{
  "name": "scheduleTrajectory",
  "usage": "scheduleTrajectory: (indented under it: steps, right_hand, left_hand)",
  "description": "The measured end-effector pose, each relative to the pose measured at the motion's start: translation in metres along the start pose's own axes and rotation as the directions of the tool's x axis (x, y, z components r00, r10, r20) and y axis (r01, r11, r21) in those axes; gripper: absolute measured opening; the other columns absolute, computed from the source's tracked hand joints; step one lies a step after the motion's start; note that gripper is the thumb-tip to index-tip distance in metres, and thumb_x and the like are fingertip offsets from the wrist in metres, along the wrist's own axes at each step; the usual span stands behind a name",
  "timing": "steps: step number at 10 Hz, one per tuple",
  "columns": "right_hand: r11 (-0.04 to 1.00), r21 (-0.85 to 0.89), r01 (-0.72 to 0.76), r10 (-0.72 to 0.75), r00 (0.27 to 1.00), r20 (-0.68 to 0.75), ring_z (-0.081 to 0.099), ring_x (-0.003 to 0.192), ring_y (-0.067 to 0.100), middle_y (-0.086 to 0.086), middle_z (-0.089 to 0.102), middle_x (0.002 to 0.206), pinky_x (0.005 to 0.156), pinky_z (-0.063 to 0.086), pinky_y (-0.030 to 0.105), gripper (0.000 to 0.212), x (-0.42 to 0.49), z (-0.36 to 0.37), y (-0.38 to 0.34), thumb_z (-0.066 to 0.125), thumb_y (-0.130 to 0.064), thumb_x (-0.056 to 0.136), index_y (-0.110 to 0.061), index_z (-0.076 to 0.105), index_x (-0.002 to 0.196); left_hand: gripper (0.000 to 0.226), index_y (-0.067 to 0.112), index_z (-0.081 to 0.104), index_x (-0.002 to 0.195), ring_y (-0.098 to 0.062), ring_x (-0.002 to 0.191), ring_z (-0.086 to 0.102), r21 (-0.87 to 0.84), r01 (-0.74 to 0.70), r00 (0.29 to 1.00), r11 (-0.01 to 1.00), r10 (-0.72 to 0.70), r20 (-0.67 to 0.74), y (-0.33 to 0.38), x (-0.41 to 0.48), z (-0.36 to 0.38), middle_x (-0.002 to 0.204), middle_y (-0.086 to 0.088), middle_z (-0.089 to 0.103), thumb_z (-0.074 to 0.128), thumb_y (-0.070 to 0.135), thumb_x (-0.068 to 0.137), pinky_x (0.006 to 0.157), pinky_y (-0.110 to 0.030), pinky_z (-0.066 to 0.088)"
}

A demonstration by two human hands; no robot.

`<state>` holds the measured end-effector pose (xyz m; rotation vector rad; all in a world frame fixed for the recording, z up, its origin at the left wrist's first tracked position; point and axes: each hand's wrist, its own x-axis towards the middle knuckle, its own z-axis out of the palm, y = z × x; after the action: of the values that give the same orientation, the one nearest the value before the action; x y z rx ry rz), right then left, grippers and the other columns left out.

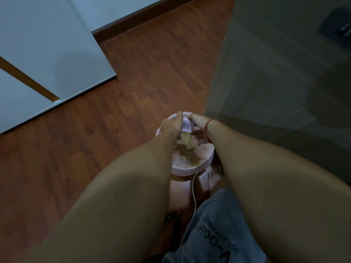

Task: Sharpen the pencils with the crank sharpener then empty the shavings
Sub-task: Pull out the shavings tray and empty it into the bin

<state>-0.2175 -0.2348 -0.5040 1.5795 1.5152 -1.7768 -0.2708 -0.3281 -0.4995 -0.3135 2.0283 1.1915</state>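
Both hands, left hand and right hand, pinch the small drawer by its sides over the bin; it looks light, stiff and easily tipped.

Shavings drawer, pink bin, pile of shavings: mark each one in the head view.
shavings drawer (187,125), head view, on its pale side wall.
pink bin (182,170), head view, on the near outer wall.
pile of shavings (188,147), head view, on the middle of the brown heap.
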Motion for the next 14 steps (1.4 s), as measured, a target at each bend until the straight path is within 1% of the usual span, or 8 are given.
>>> scheduleTrajectory:
  steps: [3,4,5,7,9,11,13,14]
  right_hand:
    - [0.999,0.017,-0.027,0.027,1.000,-0.007,0.065,0.092,0.026,0.007,0.064,0.116,0.061,0.055,0.033,0.047,0.023,-0.002,0.004,0.061,-0.055,0.065,-0.022,0.058,0.097]
    - [0.999,0.035,0.000,0.000,1.000,-0.016,0.064,0.092,0.028,0.009,0.064,0.114,0.065,0.056,0.035,0.038,0.022,-0.002,0.003,0.062,-0.052,0.065,-0.022,0.054,0.086]
    - [0.999,0.040,0.002,-0.002,1.000,-0.004,0.064,0.093,0.027,0.008,0.064,0.115,0.061,0.054,0.033,0.044,0.014,-0.001,0.004,0.061,-0.052,0.066,-0.021,0.059,0.098]
    - [0.995,0.074,0.060,-0.058,0.998,-0.034,0.050,0.068,0.018,0.004,0.049,0.081,0.054,0.043,0.029,0.030,-0.030,0.001,-0.003,0.053,-0.042,0.088,-0.018,0.042,0.073]
    - [0.998,0.054,0.037,-0.031,0.994,-0.104,0.049,0.063,0.017,0.006,0.051,0.081,0.056,0.049,0.024,0.013,-0.033,0.000,-0.007,0.054,-0.026,0.075,-0.013,0.051,0.077]
    - [0.998,0.046,0.047,-0.042,0.993,-0.109,0.054,0.069,0.016,0.005,0.058,0.091,0.051,0.047,0.022,0.023,-0.035,0.002,-0.008,0.054,-0.037,0.076,-0.015,0.049,0.072]
    - [0.996,0.044,0.083,-0.079,0.993,-0.085,0.049,0.065,0.015,0.003,0.051,0.076,0.069,0.051,0.030,0.027,-0.045,0.004,-0.010,0.049,-0.035,0.083,-0.018,0.048,0.063]
    - [0.996,0.065,0.061,-0.055,0.994,-0.091,0.048,0.061,0.017,0.004,0.049,0.073,0.064,0.051,0.029,0.020,-0.051,0.004,-0.010,0.050,-0.034,0.078,-0.017,0.049,0.067]
  left_hand:
    - [0.076,0.008,0.055,0.123,-0.028,0.076,0.066,0.009,-0.005,1.000,1.000,0.005,-0.003,0.000,-0.001,0.000,0.101,-0.013,0.067,0.051,0.056,0.064,0.053,-0.030,0.054]
    - [0.062,0.006,0.058,0.120,-0.021,0.052,0.050,0.042,-0.021,0.999,0.999,0.019,0.045,0.002,-0.005,-0.004,0.076,-0.008,0.058,0.048,0.051,0.080,0.050,-0.026,0.046]
    - [0.064,0.005,0.056,0.120,-0.022,0.057,0.054,0.044,-0.016,1.000,0.999,0.015,0.021,0.000,-0.004,-0.004,0.088,-0.013,0.065,0.049,0.052,0.077,0.047,-0.025,0.047]
    - [0.060,0.004,0.055,0.122,-0.021,0.051,0.051,0.045,-0.025,0.999,0.999,0.024,0.032,0.004,-0.005,-0.002,0.069,-0.011,0.059,0.048,0.048,0.082,0.045,-0.025,0.047]
    - [0.045,0.009,0.058,0.120,-0.018,0.050,0.048,0.030,-0.038,0.992,0.999,0.034,0.123,0.008,-0.007,0.000,0.065,-0.008,0.054,0.041,0.039,0.091,0.052,-0.027,0.052]
    - [0.052,0.006,0.054,0.122,-0.016,0.049,0.050,0.023,-0.042,0.995,0.999,0.040,0.092,0.005,-0.004,0.000,0.067,-0.007,0.055,0.043,0.043,0.087,0.052,-0.028,0.056]
    - [0.055,0.006,0.050,0.121,-0.024,0.067,0.062,-0.066,-0.028,0.999,0.997,0.029,0.014,0.006,-0.006,0.001,0.091,-0.014,0.064,0.052,0.043,0.080,0.054,-0.028,0.055]
    - [0.054,0.008,0.060,0.115,-0.024,0.065,0.059,-0.067,-0.014,1.000,0.998,0.015,0.023,0.007,-0.008,0.000,0.095,-0.014,0.068,0.053,0.045,0.077,0.043,-0.023,0.049]
